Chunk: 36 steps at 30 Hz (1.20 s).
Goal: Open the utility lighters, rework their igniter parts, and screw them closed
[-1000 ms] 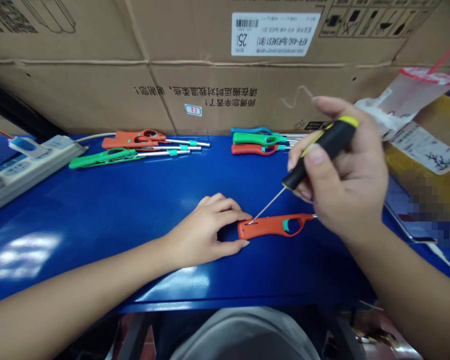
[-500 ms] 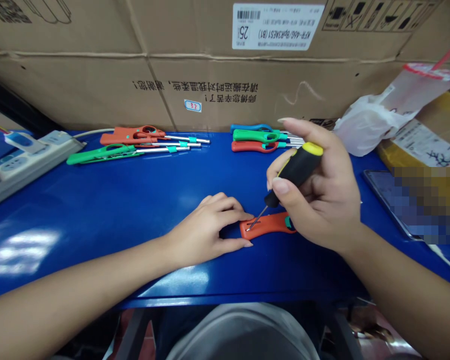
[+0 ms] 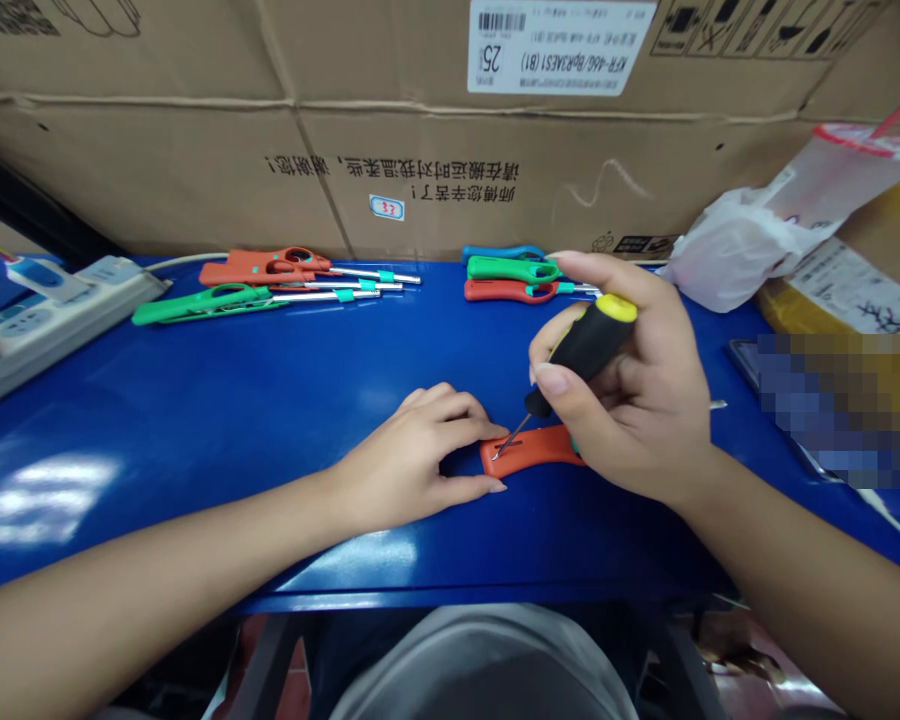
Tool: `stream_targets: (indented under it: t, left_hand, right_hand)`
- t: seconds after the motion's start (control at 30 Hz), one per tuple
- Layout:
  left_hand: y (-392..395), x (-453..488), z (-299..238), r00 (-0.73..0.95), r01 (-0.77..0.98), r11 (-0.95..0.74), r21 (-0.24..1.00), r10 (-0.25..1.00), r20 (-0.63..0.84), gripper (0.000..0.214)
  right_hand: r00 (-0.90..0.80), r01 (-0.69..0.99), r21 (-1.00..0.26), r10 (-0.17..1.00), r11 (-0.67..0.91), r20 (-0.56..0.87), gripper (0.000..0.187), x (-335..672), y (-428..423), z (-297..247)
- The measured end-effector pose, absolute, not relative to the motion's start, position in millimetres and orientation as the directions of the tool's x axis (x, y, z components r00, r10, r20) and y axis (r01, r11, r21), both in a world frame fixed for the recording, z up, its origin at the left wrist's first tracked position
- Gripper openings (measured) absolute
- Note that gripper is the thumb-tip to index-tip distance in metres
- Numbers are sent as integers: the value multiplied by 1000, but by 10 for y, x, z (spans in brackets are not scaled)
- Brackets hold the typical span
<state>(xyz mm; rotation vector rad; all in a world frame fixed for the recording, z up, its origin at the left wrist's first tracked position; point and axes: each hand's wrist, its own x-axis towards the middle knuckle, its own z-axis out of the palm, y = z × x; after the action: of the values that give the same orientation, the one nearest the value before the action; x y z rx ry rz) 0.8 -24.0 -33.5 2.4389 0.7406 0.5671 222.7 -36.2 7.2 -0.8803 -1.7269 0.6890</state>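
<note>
An orange long-necked lighter lies flat on the blue table, its far half hidden beneath my right hand. My left hand rests on the table and grips the lighter's handle end between thumb and fingers. Held in my right hand is a screwdriver with a black and yellow handle. Its thin shaft slants down to the left, and the tip meets the handle end of the lighter, near a dark slot. A metal tip pokes out to the right of my right hand.
Green and orange lighters lie at the back left; blue, green and red ones lie at the back centre. A power strip sits left. To the right are a phone, a bagged cup and a carton. A large cardboard box stands behind.
My right hand and the screwdriver handle have shifted slightly left and down, while the tip stays on the lighter. My left hand has kept its place.
</note>
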Motion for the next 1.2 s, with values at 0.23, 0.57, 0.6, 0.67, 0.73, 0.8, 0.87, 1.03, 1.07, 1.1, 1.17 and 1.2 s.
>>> stream_targets:
  t: [0.23,0.57,0.6,0.67,0.73,0.8,0.87,1.03,1.07,1.1,1.17,1.2]
  left_hand:
    - [-231,0,-344,767,390,-723,570,598,234,38]
    - [-240,3,-341,767,396,-724,565,599,230,38]
    - [-240,3,-339,768,396,-724,564,598,228,38]
    - [-238,3,-335,771,395,-726,563,595,227,38]
    - [-237,1,-330,772,395,-726,562,594,225,38]
    - [-239,0,-326,771,397,-727,561,595,225,37]
    - [-241,-1,-323,771,400,-726,560,597,223,36]
    - [-241,-3,-328,771,403,-719,566,600,212,37]
    - [-239,-3,-331,772,401,-720,566,598,213,37]
    - [-237,-4,-335,774,400,-721,566,596,213,37]
    - [-234,-4,-343,775,401,-722,563,595,211,37]
    - [-233,-4,-346,776,402,-723,561,595,211,37]
  right_hand:
    - [-220,206,-771,796,603,564,55,2220,-359,63]
    - [-240,186,-734,755,653,610,54,2224,-345,72]
    - [-242,185,-729,750,659,616,55,2224,-344,73]
    - [-243,176,-721,739,670,628,55,2227,-339,75]
    - [-245,167,-712,728,682,640,55,2235,-329,74]
    - [-252,159,-701,715,695,652,56,2245,-317,70]
    - [-253,162,-698,713,698,654,57,2251,-307,63]
    - [-254,180,-707,726,684,638,55,2242,-304,48]
    - [-260,187,-701,723,688,640,54,2239,-304,47]
    - [-266,196,-694,719,693,642,54,2237,-304,46]
    - [-275,215,-684,715,697,643,53,2238,-302,45]
    - [-277,224,-681,716,697,641,52,2240,-301,44]
